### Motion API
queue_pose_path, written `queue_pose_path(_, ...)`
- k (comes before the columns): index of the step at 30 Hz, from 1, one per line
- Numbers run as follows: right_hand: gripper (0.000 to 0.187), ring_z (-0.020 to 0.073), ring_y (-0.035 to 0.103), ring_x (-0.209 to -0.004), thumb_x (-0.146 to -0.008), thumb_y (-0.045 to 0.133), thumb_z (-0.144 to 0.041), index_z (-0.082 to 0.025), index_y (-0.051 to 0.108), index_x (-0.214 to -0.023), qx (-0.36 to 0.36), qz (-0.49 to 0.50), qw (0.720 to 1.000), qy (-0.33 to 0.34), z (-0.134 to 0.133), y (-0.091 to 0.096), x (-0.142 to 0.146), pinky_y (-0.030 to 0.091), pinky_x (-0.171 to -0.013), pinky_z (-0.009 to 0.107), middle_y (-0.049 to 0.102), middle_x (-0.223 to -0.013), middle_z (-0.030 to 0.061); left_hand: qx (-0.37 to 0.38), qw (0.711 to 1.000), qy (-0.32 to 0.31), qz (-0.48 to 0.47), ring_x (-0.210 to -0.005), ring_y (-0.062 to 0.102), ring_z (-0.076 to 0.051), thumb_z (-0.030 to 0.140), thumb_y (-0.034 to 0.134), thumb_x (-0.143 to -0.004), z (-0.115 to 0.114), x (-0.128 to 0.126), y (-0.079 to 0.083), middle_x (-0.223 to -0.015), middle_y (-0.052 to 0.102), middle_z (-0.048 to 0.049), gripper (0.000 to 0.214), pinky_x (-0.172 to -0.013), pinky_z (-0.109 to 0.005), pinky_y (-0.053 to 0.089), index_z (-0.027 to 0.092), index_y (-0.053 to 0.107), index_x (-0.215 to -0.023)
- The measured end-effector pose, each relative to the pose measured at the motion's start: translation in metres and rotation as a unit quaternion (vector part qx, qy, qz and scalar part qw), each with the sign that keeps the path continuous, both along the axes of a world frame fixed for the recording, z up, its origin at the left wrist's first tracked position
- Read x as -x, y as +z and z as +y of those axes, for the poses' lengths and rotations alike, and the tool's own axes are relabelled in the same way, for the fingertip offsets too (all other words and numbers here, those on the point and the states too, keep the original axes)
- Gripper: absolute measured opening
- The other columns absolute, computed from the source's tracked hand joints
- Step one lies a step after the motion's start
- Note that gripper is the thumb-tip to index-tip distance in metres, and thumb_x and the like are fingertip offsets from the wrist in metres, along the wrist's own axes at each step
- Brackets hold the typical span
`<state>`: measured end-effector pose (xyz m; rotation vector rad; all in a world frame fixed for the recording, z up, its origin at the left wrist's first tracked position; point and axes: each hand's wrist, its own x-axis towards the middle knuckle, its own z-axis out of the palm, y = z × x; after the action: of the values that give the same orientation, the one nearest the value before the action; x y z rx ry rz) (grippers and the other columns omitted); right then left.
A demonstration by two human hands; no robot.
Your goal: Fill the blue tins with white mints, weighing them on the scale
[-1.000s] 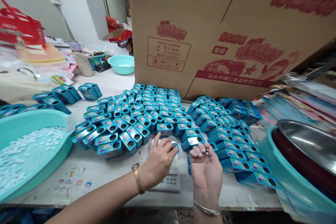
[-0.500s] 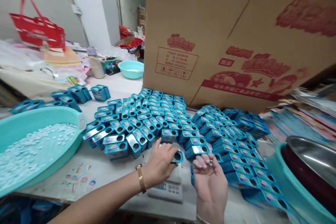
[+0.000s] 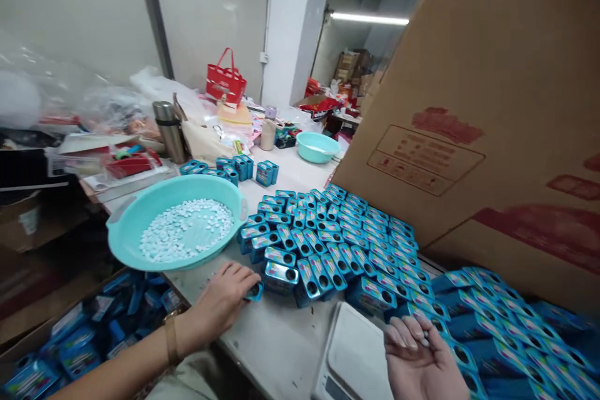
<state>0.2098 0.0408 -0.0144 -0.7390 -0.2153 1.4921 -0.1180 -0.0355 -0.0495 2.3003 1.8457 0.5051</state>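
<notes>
We see the left hand (image 3: 220, 303) just in front of the teal basin (image 3: 154, 262), at its near right side. Its fingers are closed on one small blue tin (image 3: 255, 292), which rests on the table (image 3: 276, 337). The basin holds many small white tablets (image 3: 187, 231). To the right of the basin, many more blue tins (image 3: 342, 237) stand in close rows, each with a round hole and a colourful label too small for us to read. Behind them, further right of the basin, a large cardboard box (image 3: 492, 106) carries red printing and a framed text panel, too blurred to read. Well right of the basin, beside a white scale (image 3: 359, 353), the right hand (image 3: 424, 365) lies palm up with curled fingers. It perhaps keeps something small and pale, but we cannot tell.
</notes>
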Motion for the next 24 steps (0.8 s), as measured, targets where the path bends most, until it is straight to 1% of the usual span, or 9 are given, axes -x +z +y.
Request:
queue_pose_path(5,0.016,0.0055,0.039,-0.052,-0.074,0.065,-0.025,-0.021,0.052,-0.082,-0.050,-0.051,0.983,0.172,0.035,0.036,0.118,0.037,-0.048,0.018,0.041,-0.066,-0.0067,-0.107,0.994,0.026,0.005,-0.116,0.047,-0.025,0.005,0.049,-0.080,0.025,0.026,-0.021,-0.122,0.057,-0.0082,0.052,-0.099,-0.044,0.041,0.023,0.048,-0.129)
queue_pose_path(8,0.017,0.0060,0.038,-0.051,-0.080,0.059,-0.035,-0.021,0.052,-0.085,-0.164,-0.179,0.920,0.309,0.048,0.044,0.216,0.035,-0.048,0.019,0.043,-0.066,-0.0061,-0.170,0.984,0.056,-0.012,-0.128,0.038,-0.027,0.006,0.049,-0.082,0.020,0.020,-0.025,-0.134,0.049,-0.0106,0.058,-0.105,-0.047,0.039,0.022,0.041,-0.137)
queue_pose_path(10,0.018,0.0076,0.038,-0.049,-0.087,0.044,-0.037,-0.021,0.052,-0.089,-0.272,-0.355,0.801,0.397,0.056,0.038,0.281,0.036,-0.048,0.021,0.045,-0.065,-0.0052,-0.194,0.978,0.075,-0.030,-0.133,0.033,-0.027,0.008,0.048,-0.084,0.004,0.021,-0.023,-0.139,0.045,-0.0110,0.059,-0.107,-0.046,0.038,0.021,0.037,-0.140)
queue_pose_path(11,0.022,0.0089,0.041,-0.051,-0.090,0.035,-0.033,-0.020,0.053,-0.094,-0.336,-0.464,0.694,0.436,0.059,0.033,0.312,0.038,-0.049,0.022,0.048,-0.067,-0.0034,-0.206,0.974,0.086,-0.035,-0.134,0.032,-0.027,0.010,0.049,-0.085,-0.006,0.025,-0.021,-0.140,0.044,-0.0108,0.058,-0.108,-0.045,0.038,0.020,0.036,-0.141)
queue_pose_path(12,0.028,0.0101,0.046,-0.055,-0.091,0.027,-0.027,-0.020,0.053,-0.098,-0.397,-0.558,0.561,0.466,0.063,0.026,0.341,0.041,-0.053,0.023,0.053,-0.072,-0.0011,-0.222,0.969,0.103,-0.036,-0.134,0.033,-0.027,0.012,0.049,-0.086,-0.018,0.034,-0.020,-0.139,0.045,-0.0106,0.058,-0.108,-0.045,0.038,0.021,0.035,-0.141)
queue_pose_path(13,0.028,0.0116,0.050,-0.060,-0.090,0.029,-0.024,-0.019,0.056,-0.097,-0.420,-0.578,0.512,0.477,0.065,0.019,0.367,0.043,-0.057,0.025,0.057,-0.076,0.0014,-0.242,0.961,0.128,-0.031,-0.134,0.034,-0.027,0.014,0.051,-0.086,-0.030,0.047,-0.020,-0.138,0.046,-0.0102,0.058,-0.109,-0.045,0.037,0.021,0.035,-0.141)
queue_pose_path(15,0.021,0.0166,0.056,-0.078,-0.085,0.039,-0.019,-0.017,0.059,-0.089,-0.452,-0.601,0.457,0.475,0.067,0.006,0.413,0.045,-0.073,0.030,0.062,-0.085,0.0065,-0.279,0.939,0.198,-0.015,-0.131,0.038,-0.029,0.023,0.057,-0.086,-0.051,0.080,-0.022,-0.136,0.047,-0.0108,0.062,-0.109,-0.049,0.035,0.022,0.032,-0.143)
queue_pose_path(19,0.016,0.0257,0.048,-0.112,-0.080,0.050,-0.020,-0.018,0.061,-0.092,-0.504,-0.603,0.396,0.476,0.051,-0.014,0.484,0.037,-0.095,0.042,0.061,-0.109,0.0127,-0.270,0.906,0.323,-0.042,-0.128,0.041,-0.036,0.048,0.067,-0.077,-0.074,0.145,-0.035,-0.141,0.038,-0.0182,0.094,-0.102,-0.054,0.042,0.018,0.014,-0.149)
queue_pose_path(24,0.019,0.0300,0.045,-0.112,-0.086,0.045,-0.032,-0.022,0.060,-0.092,-0.495,-0.570,0.402,0.518,0.020,-0.035,0.520,0.037,-0.091,0.052,0.059,-0.111,0.0114,-0.278,0.889,0.334,-0.146,-0.126,0.042,-0.037,0.056,0.060,-0.080,-0.072,0.160,-0.049,-0.144,0.029,-0.0214,0.095,-0.100,-0.055,0.043,0.021,0.005,-0.149)
